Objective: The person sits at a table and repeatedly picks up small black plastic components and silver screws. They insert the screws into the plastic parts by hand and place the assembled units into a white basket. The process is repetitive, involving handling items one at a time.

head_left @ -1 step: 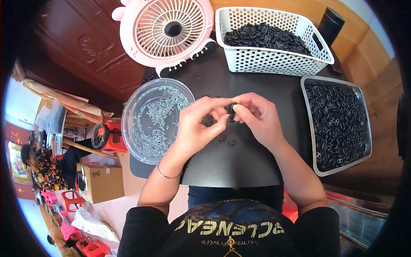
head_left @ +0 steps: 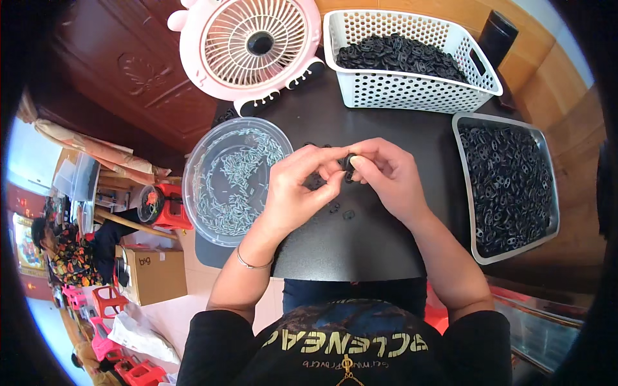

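Over the middle of the dark table (head_left: 386,251), both hands meet fingertip to fingertip at a small black oval plastic piece (head_left: 349,168). My right hand (head_left: 394,183) pinches it between thumb and index finger. From the other side, my left hand (head_left: 293,190) closes its thumb and index fingertips on the same piece; fingers cover most of it. Several loose black pieces (head_left: 348,215) lie on the table below and behind the hands. Just left of my left hand stands a clear round tub (head_left: 193,209) with many short, silvery pins (head_left: 238,170) in it.
A white perforated basket (head_left: 412,93) of black pieces stands at the back right. A metal tray (head_left: 477,225) of similar two-holed pieces lies at the right. A pink fan (head_left: 193,51) and a black cylinder (head_left: 497,37) stand behind. Another person (head_left: 74,257) is far left.
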The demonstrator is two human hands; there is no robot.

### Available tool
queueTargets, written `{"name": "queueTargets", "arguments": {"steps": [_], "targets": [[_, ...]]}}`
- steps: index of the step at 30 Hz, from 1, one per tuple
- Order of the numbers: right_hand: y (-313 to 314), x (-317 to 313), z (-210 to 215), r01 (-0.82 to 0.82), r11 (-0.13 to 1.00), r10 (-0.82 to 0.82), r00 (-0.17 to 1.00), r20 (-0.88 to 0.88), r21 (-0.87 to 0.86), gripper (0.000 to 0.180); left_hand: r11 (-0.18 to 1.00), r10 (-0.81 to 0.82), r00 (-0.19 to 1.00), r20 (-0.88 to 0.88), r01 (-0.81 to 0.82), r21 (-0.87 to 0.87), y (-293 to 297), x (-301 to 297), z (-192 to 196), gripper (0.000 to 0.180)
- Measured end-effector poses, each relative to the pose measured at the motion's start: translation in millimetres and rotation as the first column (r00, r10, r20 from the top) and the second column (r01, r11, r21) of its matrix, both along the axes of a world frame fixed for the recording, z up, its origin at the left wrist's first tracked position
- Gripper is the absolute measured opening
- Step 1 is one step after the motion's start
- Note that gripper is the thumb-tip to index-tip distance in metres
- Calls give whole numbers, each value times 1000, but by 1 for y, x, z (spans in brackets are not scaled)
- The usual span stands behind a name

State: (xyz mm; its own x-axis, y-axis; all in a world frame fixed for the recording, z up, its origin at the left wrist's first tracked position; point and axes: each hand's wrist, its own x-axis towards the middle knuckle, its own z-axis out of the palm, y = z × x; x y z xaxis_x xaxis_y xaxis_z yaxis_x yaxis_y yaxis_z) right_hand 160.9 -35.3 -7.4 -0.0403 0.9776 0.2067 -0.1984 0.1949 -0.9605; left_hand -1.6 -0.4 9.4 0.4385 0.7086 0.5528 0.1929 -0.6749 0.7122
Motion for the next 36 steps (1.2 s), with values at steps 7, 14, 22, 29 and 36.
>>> {"name": "queueTargets", "arguments": {"steps": [7, 14, 22, 29, 36], "targets": [[3, 3, -4, -44, 997, 45, 999, 8, -58, 18, 996, -4, 997, -81, 11, 86, -2, 1, 3, 36], [5, 4, -8, -62, 992, 59, 998, -29, -108, 20, 998, 32, 992, -125, -25, 51, -4, 1, 1, 35], [4, 7, -5, -141, 975, 131, 989, -63, -170, 21, 998, 70, 989, -131, -69, 12, -8, 4, 3, 29], [5, 6, -9, -148, 985, 137, 983, -119, -92, 22, 995, 70, 996, -50, -73, -62, -7, 4, -6, 27], [6, 5, -11, 30, 981, -74, 971, 229, 190, 28, 922, -63, 970, 234, 146, -358, -1, 3, -8, 21]]}}
